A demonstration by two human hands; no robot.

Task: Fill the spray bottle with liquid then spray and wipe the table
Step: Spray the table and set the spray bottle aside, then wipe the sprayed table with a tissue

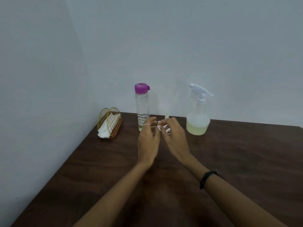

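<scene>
A clear spray bottle (198, 115) with a white trigger head stands at the back right of the dark wooden table (98, 169), about a third full of pale yellow liquid. A tall clear bottle (142, 105) with a purple cap stands left of it, nearly empty. My left hand (148, 141) and right hand (173, 136) meet between the two bottles, fingers pinching a small crumpled white tissue (159, 127) that is mostly hidden by them. A small whitish object behind my right hand is too blurred to identify.
A gold wire napkin holder (110, 124) with white napkins sits at the table's back left corner. The table stands against pale walls at the back and left. I wear a ring on my left hand and a black band on my right wrist.
</scene>
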